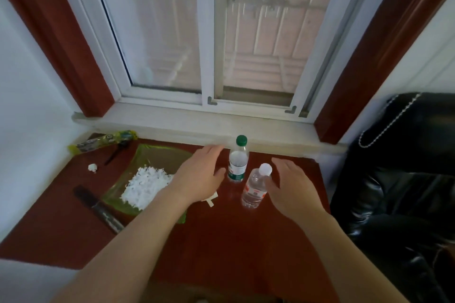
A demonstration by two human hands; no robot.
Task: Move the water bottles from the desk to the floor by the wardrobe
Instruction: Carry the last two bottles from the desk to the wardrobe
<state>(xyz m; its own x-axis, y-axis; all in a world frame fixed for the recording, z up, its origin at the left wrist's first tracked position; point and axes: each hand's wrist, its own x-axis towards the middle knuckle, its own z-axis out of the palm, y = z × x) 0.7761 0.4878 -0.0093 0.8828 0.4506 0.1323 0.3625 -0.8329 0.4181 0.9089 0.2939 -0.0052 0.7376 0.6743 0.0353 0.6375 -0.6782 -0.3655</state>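
Between our two hands both water bottles stand upright on the desk, so we judge the task barely begun: nothing is lifted, and neither the floor nor the wardrobe is in view. The green-capped bottle is just beside the thumb of our left hand, a little farther from us than the white-capped bottle, which stands right by the thumb of our right hand; whether that thumb touches it we cannot tell. Both hands are released, fingers extended and loosely spread, backs toward us, forearms reaching forward over the desk. Both grasps, the carry and the setting down are all left to do, as we read it.
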